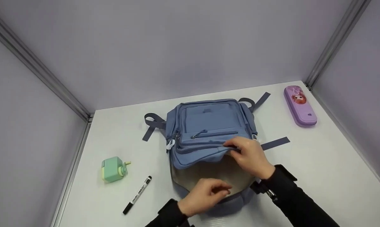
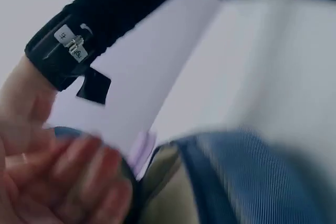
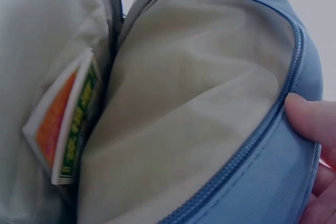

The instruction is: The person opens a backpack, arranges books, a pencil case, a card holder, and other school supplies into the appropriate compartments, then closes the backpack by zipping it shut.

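A blue backpack (image 1: 213,118) lies on the white table with its main compartment unzipped toward me. My right hand (image 1: 251,156) pinches the upper zipped edge of the opening and holds the flap up. The right wrist view shows the thumb (image 3: 304,116) on the blue fabric beside the zipper. Inside the beige lining (image 3: 194,77) sits a booklet or flat packet (image 3: 65,119) with orange and green faces. My left hand (image 1: 205,195) hovers over the lower part of the opening, fingers loosely curved and holding nothing; it is blurred in the left wrist view.
To the left lie a green desktop pencil sharpener (image 1: 113,169) with a yellow crank and a black-and-white marker (image 1: 137,195). A purple pencil case (image 1: 300,105) with a cartoon figure lies at the back right. Dark straps (image 1: 275,143) stick out beside the backpack. Pale panels (image 1: 190,47) enclose the table.
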A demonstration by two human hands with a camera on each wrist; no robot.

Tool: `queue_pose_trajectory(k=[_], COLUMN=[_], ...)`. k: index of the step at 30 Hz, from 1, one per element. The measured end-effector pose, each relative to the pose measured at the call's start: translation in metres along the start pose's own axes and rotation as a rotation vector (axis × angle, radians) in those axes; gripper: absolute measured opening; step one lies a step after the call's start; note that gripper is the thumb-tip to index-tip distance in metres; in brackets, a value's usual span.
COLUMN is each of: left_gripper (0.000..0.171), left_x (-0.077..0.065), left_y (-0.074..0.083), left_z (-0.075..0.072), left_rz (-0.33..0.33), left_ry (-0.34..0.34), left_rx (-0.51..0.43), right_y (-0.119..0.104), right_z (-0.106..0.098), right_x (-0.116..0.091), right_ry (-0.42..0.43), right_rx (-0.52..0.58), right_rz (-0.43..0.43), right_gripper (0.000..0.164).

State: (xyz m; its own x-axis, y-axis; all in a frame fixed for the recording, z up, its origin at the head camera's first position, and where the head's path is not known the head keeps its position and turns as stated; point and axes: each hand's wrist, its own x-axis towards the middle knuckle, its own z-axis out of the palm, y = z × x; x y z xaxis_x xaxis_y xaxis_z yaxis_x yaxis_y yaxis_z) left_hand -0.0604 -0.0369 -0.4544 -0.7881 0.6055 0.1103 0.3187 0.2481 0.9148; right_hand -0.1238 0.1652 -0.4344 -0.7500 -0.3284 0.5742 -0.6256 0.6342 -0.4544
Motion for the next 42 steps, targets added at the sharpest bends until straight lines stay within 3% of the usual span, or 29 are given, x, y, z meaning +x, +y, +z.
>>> queue_pose_trajectory(k=[1,3,5,7,8,11,14,16,18,20,22,25,26,28,30,32,34,38,42], left_gripper=[0.018,0.018,0.027,0.041,0.047,0.05,0.038,0.03,0.025,0.024,0.023,0.021,0.02,0.02,0.021,0.025,0.031,0.04,0.034], left_x=[-0.006,-0.012,-0.014,-0.013,-0.012,-0.012,-0.012,-0.012,-0.013,-0.015,-0.016,-0.017,-0.017,-0.017,-0.019,-0.022,-0.026,-0.032,-0.032], left_y=[-0.005,-0.021,-0.031,-0.036,-0.04,-0.05,-0.059,-0.065,-0.069,-0.073,-0.076,-0.08,-0.081,-0.083,-0.084,-0.085,-0.086,-0.091,-0.095], left_z=[-0.003,-0.007,-0.013,-0.019,-0.021,-0.021,-0.016,-0.012,-0.009,-0.006,-0.003,0.0,0.001,0.002,0.003,0.003,0.005,0.01,0.015], left_rz=[0.133,0.358,0.444,0.412,0.375,0.285,0.279,0.297,0.315,0.325,0.331,0.347,0.353,0.363,0.359,0.339,0.309,0.248,0.228], left_ry=[0.027,0.191,0.373,0.452,0.45,0.36,0.306,0.305,0.319,0.333,0.339,0.336,0.333,0.331,0.324,0.307,0.276,0.234,0.268], left_rx=[0.091,0.355,0.595,0.762,0.838,0.969,1.009,1.021,1.023,1.021,1.011,0.997,0.994,0.999,0.997,0.982,0.958,0.923,0.936], right_y=[0.0,0.0,-0.001,-0.002,-0.002,0.0,0.005,0.012,0.024,0.042,0.063,0.097,0.107,0.127,0.142,0.155,0.163,0.171,0.173], right_z=[0.001,0.003,0.007,0.013,0.016,0.025,0.032,0.035,0.035,0.033,0.027,0.015,0.011,0.006,0.006,0.008,0.011,0.018,0.023], right_x=[-0.005,-0.016,-0.027,-0.037,-0.041,-0.057,-0.071,-0.079,-0.084,-0.085,-0.081,-0.074,-0.073,-0.072,-0.073,-0.074,-0.075,-0.077,-0.077], right_ry=[-0.007,-0.019,-0.038,-0.058,-0.074,-0.119,-0.156,-0.166,-0.127,-0.035,0.101,0.222,0.205,0.091,-0.075,-0.214,-0.277,-0.274,-0.279], right_rx=[-0.014,-0.038,-0.055,-0.063,-0.064,-0.061,-0.034,0.014,0.068,0.102,0.088,0.01,-0.012,-0.048,-0.066,-0.059,-0.06,-0.094,-0.129], right_rz=[-0.001,-0.001,0.006,0.017,0.025,0.041,0.024,0.0,-0.021,-0.001,0.091,0.366,0.472,0.63,0.696,0.689,0.653,0.601,0.592], right_gripper=[0.027,0.027,0.027,0.026,0.026,0.025,0.023,0.022,0.022,0.021,0.018,0.014,0.016,0.022,0.031,0.039,0.041,0.036,0.042])
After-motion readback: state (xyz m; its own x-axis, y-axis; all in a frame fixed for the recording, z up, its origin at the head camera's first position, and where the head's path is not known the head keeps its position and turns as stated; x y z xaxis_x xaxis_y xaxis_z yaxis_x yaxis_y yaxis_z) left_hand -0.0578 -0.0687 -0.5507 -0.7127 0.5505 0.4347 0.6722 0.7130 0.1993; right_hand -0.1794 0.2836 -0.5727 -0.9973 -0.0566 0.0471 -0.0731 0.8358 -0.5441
